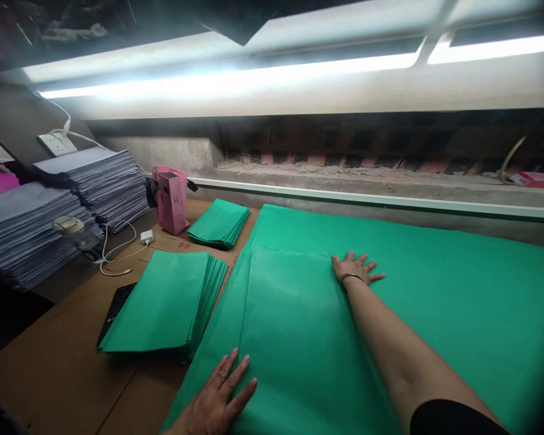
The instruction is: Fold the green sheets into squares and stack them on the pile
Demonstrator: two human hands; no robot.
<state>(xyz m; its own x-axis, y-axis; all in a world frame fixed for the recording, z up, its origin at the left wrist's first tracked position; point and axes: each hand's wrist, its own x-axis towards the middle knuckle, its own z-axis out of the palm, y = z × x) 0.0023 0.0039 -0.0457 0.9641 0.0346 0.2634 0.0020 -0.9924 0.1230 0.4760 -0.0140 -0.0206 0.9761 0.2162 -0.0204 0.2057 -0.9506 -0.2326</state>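
A large green sheet (453, 290) is spread over the right side of the table, with a folded green panel (294, 320) on top of it. My right hand (356, 269) lies with fingers spread at the panel's far right corner, a thin bracelet on its wrist. Near the panel's left edge, my left hand (220, 396) rests flat with fingers apart on the green material. Neither hand grips anything. To the left sits a stack of folded green pieces (163, 299), its layers fanned at the right edge. Farther back is a smaller green stack (220, 220).
A pink box-like bag (172, 202) stands behind the green stacks. Tall piles of grey sheets (104, 181) fill the left, with a clear bottle (77, 235), a white charger (147, 237) and its cable nearby. A ledge (367, 193) runs along the back under bright tube lights.
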